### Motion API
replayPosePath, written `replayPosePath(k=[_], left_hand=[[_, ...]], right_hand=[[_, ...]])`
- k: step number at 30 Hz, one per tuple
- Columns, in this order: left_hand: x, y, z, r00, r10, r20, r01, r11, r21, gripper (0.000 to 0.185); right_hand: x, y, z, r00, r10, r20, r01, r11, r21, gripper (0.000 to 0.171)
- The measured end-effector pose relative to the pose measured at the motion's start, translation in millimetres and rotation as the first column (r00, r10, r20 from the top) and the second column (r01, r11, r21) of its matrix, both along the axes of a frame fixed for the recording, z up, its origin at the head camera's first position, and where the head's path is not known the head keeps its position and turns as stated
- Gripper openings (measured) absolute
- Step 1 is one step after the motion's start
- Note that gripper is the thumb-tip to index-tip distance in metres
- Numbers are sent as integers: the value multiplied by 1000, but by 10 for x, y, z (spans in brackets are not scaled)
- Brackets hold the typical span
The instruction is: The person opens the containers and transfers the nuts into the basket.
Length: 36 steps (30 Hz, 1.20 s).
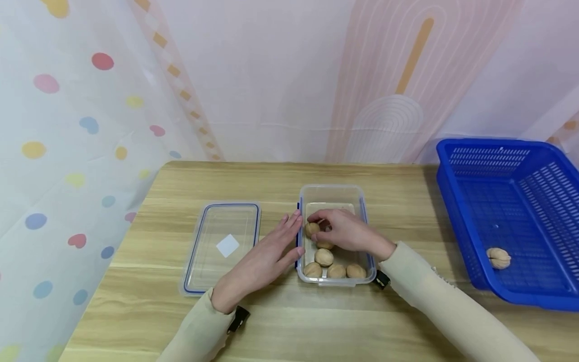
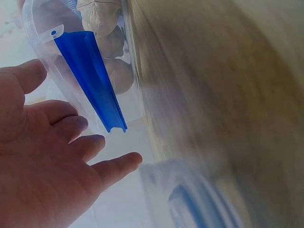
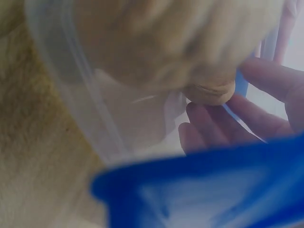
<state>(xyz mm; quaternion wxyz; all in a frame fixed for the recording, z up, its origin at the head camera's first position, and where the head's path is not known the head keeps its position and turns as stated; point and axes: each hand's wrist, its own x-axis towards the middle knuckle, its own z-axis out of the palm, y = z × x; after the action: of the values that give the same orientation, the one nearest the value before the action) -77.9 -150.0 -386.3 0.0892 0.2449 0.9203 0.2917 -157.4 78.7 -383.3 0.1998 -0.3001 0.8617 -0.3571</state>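
In the head view we see a clear box (image 1: 335, 197) at the centre of the table (image 1: 289, 322), lid off, with several walnuts inside: three in a row along its near wall and one (image 1: 323, 257) just behind them. Our right hand (image 1: 346, 232) reaches into the box and pinches a walnut (image 1: 311, 230) between thumb and fingers near the box's left wall. Our left hand (image 1: 264, 261) lies flat with straight fingers, fingertips against the box's left side by its blue clip. The lid (image 1: 222, 246) lies left of the box, a white square at its middle. At the right of the frame a blue basket (image 1: 511, 211) holds a single walnut (image 1: 498, 258) near its lower left corner.

In the left wrist view, the left hand (image 2: 42, 161) fills the lower left, fingers spread and straight, just beside the box's blue clip (image 2: 90, 78); walnuts show blurred through the clear wall at the top.

The right wrist view is blurred: fingers (image 3: 223, 128) curl about a walnut (image 3: 209, 92) behind the box wall.
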Motion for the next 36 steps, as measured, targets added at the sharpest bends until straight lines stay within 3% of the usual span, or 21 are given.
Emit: replayPosePath(k=[6, 12, 28, 36], left_hand=[[1, 2, -10, 1000, -1, -7, 1, 1000, 0, 68], [11, -3, -9, 1000, 0, -5, 0, 1000, -3, 68], [-10, 5, 0, 1000, -3, -12, 3, 1000, 8, 66], [-11, 2, -18, 999, -8, -31, 8, 1000, 15, 67]], right_hand=[[6, -21, -13, 999, 8, -45, -7, 1000, 20, 32], [27, -36, -9, 999, 2, -37, -1, 999, 45, 29], [15, 48, 4, 998, -62, -9, 61, 994, -87, 29], [63, 87, 92, 995, -97, -15, 94, 989, -114, 28]])
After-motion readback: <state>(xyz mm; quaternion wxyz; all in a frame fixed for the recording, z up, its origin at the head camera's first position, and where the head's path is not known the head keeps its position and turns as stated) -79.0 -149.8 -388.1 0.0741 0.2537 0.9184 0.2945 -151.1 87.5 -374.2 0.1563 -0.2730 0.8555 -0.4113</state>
